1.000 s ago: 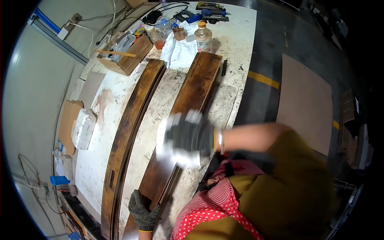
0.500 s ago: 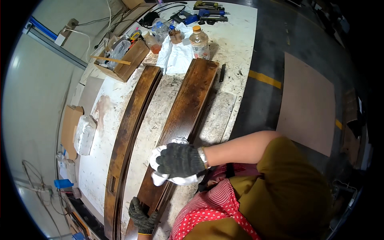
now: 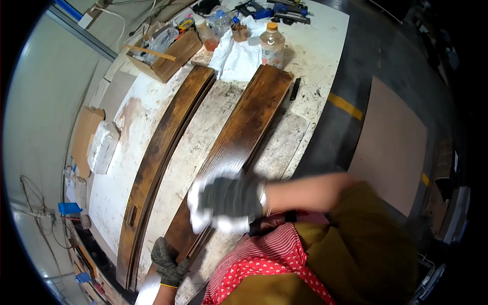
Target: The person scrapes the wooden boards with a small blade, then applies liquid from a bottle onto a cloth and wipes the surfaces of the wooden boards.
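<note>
A long brown stained wooden board (image 3: pixel 244 119) slants across the table, its grain glossy near the middle. My right hand (image 3: pixel 231 195), in a dark knitted glove and blurred by motion, presses a bunched white cloth (image 3: pixel 235 224) onto the board's face. At the near end, my left hand (image 3: pixel 169 262), gloved alike, grips the board with its fingers on one side and thumb on the other. A second stained board (image 3: pixel 168 127), with a small slot near its near end, lies to the left, apart from both hands.
Beyond the boards stand an orange-capped bottle (image 3: pixel 272 46), a white cloth sheet (image 3: pixel 236 60) and a cardboard box (image 3: pixel 170 63) of odds and ends. Blue and black power tools (image 3: pixel 262 12) lie at the far edge. A plastic-wrapped bundle (image 3: pixel 104 147) sits at the left.
The whole view has shifted, so the far items sit lower right. My right hand and cloth remain on the board, now blurred; my left hand still holds the near end.
</note>
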`<state>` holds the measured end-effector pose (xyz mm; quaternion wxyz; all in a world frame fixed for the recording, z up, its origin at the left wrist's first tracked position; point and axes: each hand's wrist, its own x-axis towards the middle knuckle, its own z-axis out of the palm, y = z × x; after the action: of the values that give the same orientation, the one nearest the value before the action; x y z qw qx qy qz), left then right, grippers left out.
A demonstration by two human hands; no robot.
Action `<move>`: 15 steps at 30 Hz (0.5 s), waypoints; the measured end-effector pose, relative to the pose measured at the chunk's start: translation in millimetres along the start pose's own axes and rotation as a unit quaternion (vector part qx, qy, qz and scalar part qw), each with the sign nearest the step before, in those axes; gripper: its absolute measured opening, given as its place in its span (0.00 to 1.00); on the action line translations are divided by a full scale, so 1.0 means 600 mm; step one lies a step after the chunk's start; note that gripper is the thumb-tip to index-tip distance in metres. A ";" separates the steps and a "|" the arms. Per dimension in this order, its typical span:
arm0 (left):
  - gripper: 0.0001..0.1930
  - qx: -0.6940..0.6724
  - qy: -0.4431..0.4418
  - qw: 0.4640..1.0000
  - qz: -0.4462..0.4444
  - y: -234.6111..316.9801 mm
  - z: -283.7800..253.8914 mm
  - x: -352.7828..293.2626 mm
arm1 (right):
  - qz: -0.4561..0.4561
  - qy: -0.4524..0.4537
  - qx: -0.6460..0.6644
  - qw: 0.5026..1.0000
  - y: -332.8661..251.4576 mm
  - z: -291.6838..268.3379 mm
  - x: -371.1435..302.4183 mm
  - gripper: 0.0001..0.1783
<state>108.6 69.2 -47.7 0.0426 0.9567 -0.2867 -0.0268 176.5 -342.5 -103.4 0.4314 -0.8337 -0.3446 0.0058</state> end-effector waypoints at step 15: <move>0.50 -0.139 -0.001 0.990 -0.038 0.006 -0.010 0.014 | -0.152 0.086 -0.129 0.976 -0.149 0.041 0.085 0.14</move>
<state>114.2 62.2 -41.8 0.1742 0.9517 -0.2432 -0.0688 157.1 -260.7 -39.5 0.3444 -0.8175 -0.4267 -0.1761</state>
